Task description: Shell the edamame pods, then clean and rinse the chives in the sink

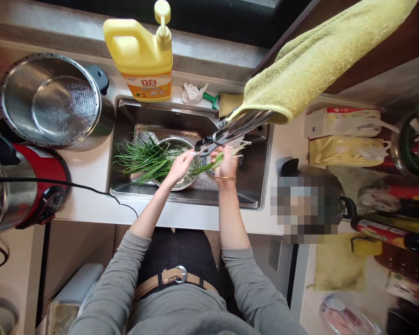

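Note:
Over the sink (244, 197), my right hand (226, 163) is closed around a few scallions (211, 166). Their pale ends stick out to the upper right, and the green part slants down to the left. My left hand (180, 166) is beside the faucet spout (206, 145), its fingers pressed together; whatever they pinch is too small to make out. Below it, a round metal bowl (184, 186) stands in the sink. A loose heap of long green scallion leaves (142, 158) hangs over the bowl's left side. A patterned dish, partly hidden, lies behind my right hand.
A yellow towel (321, 60) drapes over the faucet. Behind the sink stand a yellow detergent jug (146, 65) and a green-handled brush (212, 99). A steel pot (52, 100) and a red cooker (31, 181) are at left, with a black cord (80, 186) crossing the counter.

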`<state>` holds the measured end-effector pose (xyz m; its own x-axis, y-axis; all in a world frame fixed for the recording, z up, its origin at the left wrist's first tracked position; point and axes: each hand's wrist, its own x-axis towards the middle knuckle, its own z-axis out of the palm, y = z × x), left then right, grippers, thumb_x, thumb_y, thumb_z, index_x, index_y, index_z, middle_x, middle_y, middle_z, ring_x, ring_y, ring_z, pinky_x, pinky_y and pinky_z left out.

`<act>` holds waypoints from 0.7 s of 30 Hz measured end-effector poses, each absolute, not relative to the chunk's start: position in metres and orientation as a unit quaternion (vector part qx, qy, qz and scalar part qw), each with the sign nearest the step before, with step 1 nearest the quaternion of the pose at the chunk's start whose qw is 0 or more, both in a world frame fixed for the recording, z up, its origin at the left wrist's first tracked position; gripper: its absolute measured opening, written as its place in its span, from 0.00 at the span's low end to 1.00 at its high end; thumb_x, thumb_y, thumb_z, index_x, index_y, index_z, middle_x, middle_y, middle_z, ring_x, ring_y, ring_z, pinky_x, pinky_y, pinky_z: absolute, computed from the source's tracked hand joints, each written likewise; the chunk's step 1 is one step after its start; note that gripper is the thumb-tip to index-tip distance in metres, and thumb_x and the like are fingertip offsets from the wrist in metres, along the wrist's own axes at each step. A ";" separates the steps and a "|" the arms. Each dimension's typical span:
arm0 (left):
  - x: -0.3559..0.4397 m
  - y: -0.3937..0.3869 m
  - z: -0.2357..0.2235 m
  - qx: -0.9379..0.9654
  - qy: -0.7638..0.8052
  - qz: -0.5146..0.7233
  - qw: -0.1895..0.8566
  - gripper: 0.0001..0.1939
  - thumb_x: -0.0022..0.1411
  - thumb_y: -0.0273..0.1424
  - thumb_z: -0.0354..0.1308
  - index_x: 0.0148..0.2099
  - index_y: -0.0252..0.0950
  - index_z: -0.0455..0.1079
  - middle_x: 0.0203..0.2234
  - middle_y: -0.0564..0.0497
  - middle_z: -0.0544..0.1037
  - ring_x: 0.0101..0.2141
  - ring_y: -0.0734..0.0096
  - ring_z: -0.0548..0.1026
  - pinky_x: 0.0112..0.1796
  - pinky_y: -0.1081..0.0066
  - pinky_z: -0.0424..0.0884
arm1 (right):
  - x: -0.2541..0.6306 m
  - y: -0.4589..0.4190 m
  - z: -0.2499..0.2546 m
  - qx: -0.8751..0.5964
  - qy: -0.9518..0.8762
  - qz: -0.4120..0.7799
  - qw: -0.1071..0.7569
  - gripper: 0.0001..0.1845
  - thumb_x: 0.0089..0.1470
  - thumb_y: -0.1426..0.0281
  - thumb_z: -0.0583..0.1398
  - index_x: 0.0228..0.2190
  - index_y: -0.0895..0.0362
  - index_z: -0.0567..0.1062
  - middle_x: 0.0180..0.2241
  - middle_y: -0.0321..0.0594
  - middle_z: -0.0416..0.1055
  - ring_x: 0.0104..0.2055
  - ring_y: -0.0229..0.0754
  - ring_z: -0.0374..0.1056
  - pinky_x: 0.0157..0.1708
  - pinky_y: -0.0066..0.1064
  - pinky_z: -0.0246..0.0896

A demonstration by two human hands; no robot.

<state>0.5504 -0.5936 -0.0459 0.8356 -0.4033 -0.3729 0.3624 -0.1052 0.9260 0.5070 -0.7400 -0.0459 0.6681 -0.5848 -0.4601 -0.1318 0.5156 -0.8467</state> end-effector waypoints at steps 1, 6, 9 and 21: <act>0.549 -0.592 -0.047 0.690 -0.015 -0.283 0.666 0.16 0.62 0.41 0.57 0.42 0.34 0.76 0.41 0.45 0.80 0.50 0.63 0.74 0.51 0.68 0.67 | 0.511 -0.723 -0.046 -0.456 0.372 -0.121 0.800 0.09 0.58 0.62 0.57 0.38 0.52 0.71 0.30 0.33 0.75 0.29 0.35 0.73 0.27 0.25 0.69; 0.551 -0.585 -0.051 0.692 0.009 -0.267 0.670 0.22 0.65 0.44 0.53 0.52 0.35 0.73 0.46 0.44 0.78 0.52 0.65 0.73 0.53 0.68 0.66 | 0.538 -0.669 -0.050 -0.426 0.340 -0.016 0.838 0.13 0.51 0.57 0.62 0.36 0.51 0.74 0.33 0.39 0.78 0.41 0.46 0.75 0.40 0.37 0.74; 0.553 -0.579 -0.049 0.716 -0.009 -0.252 0.652 0.22 0.65 0.44 0.53 0.53 0.34 0.73 0.49 0.43 0.77 0.53 0.63 0.72 0.54 0.68 0.65 | 0.546 -0.663 -0.053 -0.447 0.356 -0.031 0.820 0.16 0.51 0.55 0.60 0.37 0.51 0.75 0.33 0.38 0.78 0.42 0.43 0.75 0.43 0.34 0.73; 0.541 -0.548 -0.072 0.717 -0.072 -0.339 0.605 0.23 0.61 0.51 0.53 0.27 0.37 0.69 0.14 0.55 0.69 0.17 0.74 0.65 0.21 0.74 0.60 | 0.540 -0.675 -0.071 -0.377 0.270 -0.004 0.886 0.17 0.53 0.64 0.61 0.46 0.48 0.70 0.48 0.37 0.75 0.52 0.42 0.72 0.56 0.44 0.65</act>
<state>0.5413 -0.5482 -0.0722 0.7596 -0.5133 -0.3995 0.3069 -0.2587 0.9159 0.5400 -0.6745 -0.0707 0.8536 -0.2104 -0.4765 -0.1978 0.7152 -0.6703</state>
